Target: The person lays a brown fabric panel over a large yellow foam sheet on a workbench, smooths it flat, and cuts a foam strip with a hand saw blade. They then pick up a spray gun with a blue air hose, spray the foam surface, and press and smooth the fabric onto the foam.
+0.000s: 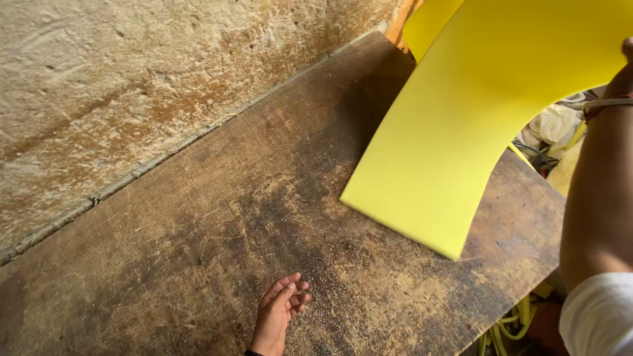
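A large yellow flexible sheet (461, 125) curves down from the upper right, and its lower edge rests on a worn wooden table (217, 224). My right hand (625, 62) grips the sheet's upper edge at the far right; only the wrist with a thin band and the forearm show clearly. My left hand (280, 313) lies near the table's front edge with its fingers loosely curled and nothing in it. It is well apart from the sheet.
A rough plaster wall (132, 86) runs along the table's far side. Past the table's right end lie pale rags (554, 125) and tangled yellow cords (511, 326). A second yellow sheet (425, 23) peeks out behind the first.
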